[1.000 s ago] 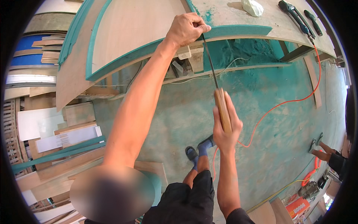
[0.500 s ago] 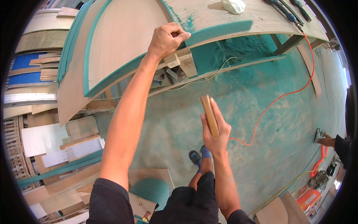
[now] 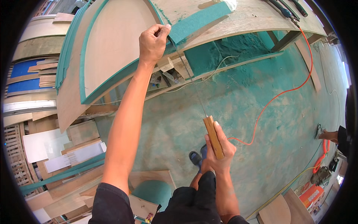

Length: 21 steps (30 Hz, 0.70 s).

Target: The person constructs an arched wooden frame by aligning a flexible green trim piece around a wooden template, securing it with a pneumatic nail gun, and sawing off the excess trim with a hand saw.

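My left hand (image 3: 152, 43) is closed, thumb and curled fingers at the left end of a teal strip (image 3: 201, 21). The strip slants over the top of a wooden workbench (image 3: 250, 18), its broad face showing. My right hand (image 3: 221, 149), lower and nearer to me, is wrapped round the brown wooden handle (image 3: 213, 136) of a tool. A long thin blade (image 3: 194, 86) runs from this handle up to the strip's end by my left hand. It shows edge-on, so its exact kind is unclear. What lies inside my left fist is hidden.
A curved teal-edged panel (image 3: 119, 41) lies on the bench's left. Teal dust fills a shelf (image 3: 238, 48) below. An orange-red hose (image 3: 257, 123) crosses the floor from a dark tool (image 3: 281, 9). Boards (image 3: 78, 164) are stacked left; another person's foot (image 3: 324, 134) shows at right.
My right hand has drawn the handle back toward me, and the blade now shows. My left hand has shifted left; the strip has swung further onto the bench, turning its broad face up.
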Motion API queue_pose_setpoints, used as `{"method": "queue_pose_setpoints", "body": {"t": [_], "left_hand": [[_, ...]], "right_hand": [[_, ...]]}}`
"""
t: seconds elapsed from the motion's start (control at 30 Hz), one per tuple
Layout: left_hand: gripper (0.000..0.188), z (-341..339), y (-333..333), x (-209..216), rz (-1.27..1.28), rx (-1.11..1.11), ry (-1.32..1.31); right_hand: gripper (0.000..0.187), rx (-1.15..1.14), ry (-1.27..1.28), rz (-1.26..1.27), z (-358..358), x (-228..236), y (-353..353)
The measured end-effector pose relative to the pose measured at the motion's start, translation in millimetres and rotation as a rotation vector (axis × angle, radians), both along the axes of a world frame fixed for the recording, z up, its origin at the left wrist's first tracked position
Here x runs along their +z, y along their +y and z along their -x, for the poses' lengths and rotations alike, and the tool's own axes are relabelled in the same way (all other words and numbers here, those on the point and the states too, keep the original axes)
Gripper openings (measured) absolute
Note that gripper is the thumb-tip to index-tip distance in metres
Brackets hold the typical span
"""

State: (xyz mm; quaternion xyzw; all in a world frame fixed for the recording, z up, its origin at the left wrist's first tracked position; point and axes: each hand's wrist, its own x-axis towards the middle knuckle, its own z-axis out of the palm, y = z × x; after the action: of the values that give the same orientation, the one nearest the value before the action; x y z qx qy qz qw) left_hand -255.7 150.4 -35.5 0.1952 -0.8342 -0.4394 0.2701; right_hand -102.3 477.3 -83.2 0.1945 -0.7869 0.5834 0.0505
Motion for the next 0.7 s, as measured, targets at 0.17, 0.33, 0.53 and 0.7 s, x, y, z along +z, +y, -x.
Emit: {"method": "queue_pose_setpoints", "body": {"t": [0.17, 0.33, 0.53, 0.7], "left_hand": [[0.035, -0.8, -20.9, -7.0, -0.237, 0.134, 0.176], [0.04, 2.2, -19.9, -15.6, -0.106, 0.425, 0.142], [0.041, 9.0, -21.0, -18.5, -0.093, 0.728, 0.15], [0.037, 20.4, 2.5, 3.9, -0.228, 0.772, 0.165]], "right_hand": [[0.059, 0.054, 0.037, -0.035, 2.4, -12.5, 6.7], [0.054, -0.05, -0.01, 0.025, 6.0, -1.9, 48.6], [0.059, -0.077, -0.629, 0.698, 54.6, -13.9, 93.4], [0.062, -0.204, -0.85, 1.007, 91.5, -18.1, 127.7]]}}
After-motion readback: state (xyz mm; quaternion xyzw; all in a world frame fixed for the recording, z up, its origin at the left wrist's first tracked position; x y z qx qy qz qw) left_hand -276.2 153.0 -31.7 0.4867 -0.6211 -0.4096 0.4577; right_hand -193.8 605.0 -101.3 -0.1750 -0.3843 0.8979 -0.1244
